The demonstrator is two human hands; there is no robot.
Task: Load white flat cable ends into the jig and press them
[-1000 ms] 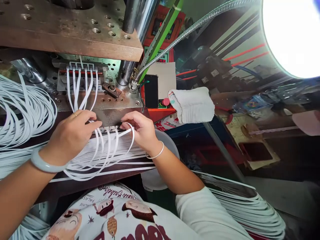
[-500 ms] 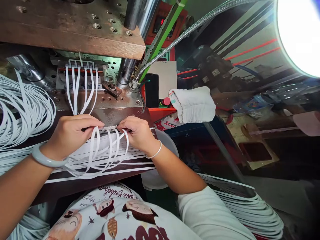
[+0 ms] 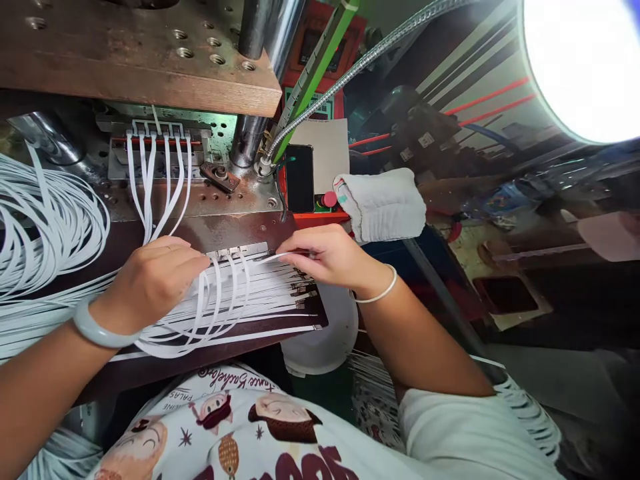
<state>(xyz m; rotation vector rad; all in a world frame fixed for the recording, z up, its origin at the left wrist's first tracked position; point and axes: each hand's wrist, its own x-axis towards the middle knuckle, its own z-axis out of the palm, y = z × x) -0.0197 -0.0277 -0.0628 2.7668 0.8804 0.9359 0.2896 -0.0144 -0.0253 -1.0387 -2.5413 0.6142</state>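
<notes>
My left hand (image 3: 163, 277) is closed at the left end of a narrow metal strip (image 3: 257, 249), its fingertips pressed together there. White flat cables (image 3: 219, 287) loop down from the strip toward me. My right hand (image 3: 325, 253), right of the strip, pinches the end of a white cable (image 3: 273, 259) between thumb and index finger. Beneath both hands lie many white cables with small metal ends (image 3: 303, 297) on a dark board. Behind, a press fixture (image 3: 160, 150) holds a row of white cables hanging toward my left hand.
Above the fixture is a thick steel press plate (image 3: 140, 83). A large cable coil (image 3: 55, 220) lies at left. To the right are a phone (image 3: 300, 179), a red button (image 3: 329, 199), a folded white cloth (image 3: 385, 205) and a bright lamp (image 3: 580, 67). A white bucket (image 3: 323, 340) stands below.
My right hand has moved right, away from the strip, with a cable end in its fingers. My left hand has stayed near the strip's left end. The view has shifted slightly.
</notes>
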